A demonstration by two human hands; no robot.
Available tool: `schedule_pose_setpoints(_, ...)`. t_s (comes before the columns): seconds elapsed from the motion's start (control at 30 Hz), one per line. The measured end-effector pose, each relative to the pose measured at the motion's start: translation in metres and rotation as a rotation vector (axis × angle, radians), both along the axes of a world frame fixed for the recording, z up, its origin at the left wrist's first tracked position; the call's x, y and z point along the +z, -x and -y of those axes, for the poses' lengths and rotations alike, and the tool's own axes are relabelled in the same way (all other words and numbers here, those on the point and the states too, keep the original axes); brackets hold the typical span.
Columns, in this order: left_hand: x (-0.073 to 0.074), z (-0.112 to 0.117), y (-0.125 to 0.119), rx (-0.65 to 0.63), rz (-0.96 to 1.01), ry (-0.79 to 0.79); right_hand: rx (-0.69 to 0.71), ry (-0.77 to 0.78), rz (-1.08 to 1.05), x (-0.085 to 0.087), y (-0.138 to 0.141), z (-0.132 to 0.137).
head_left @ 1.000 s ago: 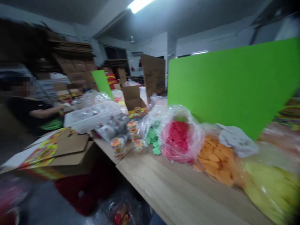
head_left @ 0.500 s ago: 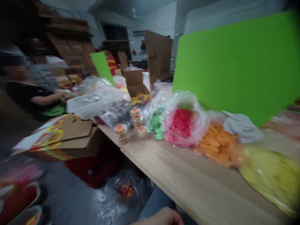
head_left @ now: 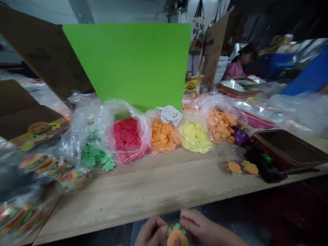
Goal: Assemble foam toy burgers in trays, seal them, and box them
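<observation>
While my left hand [head_left: 150,232] and right hand [head_left: 195,222], both curled nearly closed, pinch its edges, the toy burger [head_left: 176,234] sits bottom centre of frame, orange face toward me, green frill [head_left: 176,226] pointing up-frame; its long axis, cropped below, I cannot determine.

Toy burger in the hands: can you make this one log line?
left hand: holding toy burger | right hand: same | table: red pieces, green pieces

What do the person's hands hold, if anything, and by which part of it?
A burger-shaped piece: the left hand and the right hand pinch opposite sides near its green far edge.
</observation>
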State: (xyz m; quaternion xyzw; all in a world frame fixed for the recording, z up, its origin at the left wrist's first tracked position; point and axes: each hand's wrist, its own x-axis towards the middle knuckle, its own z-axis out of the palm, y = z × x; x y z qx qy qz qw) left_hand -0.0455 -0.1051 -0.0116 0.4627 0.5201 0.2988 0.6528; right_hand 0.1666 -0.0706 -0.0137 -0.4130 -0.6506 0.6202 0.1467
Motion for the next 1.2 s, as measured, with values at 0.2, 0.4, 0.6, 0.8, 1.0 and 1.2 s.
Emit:
schedule_pose_setpoints(0.2, 0.049, -0.072, -0.018, 0.481, 0.023, -0.3, -0.519, -0.104, -0.236, 0.018, 0.027, -0.069)
schedule_pose_setpoints(0.4, 0.037, -0.067, -0.036, 0.609, 0.279, -0.27, -0.562, -0.201, -0.306, 0.031, 0.025, -0.076)
schedule_pose_setpoints(0.6, 0.051, -0.062, -0.017, 0.247, 0.347, -0.056, -0.241, -0.196, -0.185, 0.04, 0.004, -0.088)
schedule_pose_setpoints(0.8, 0.059, -0.081, -0.026, 0.307, 0.372, -0.024, -0.454, -0.296, -0.247, 0.035, 0.029, -0.085)
schedule_pose_setpoints(1.0, 0.046, -0.072, -0.051, 0.593, 0.425, -0.168, -0.64, -0.193, -0.342, 0.013, 0.053, -0.046)
schedule_pose_setpoints(1.2, 0.04, -0.067, -0.047, 0.602, 0.41, -0.185, -0.565, -0.288, -0.296, 0.014, 0.044, -0.05)
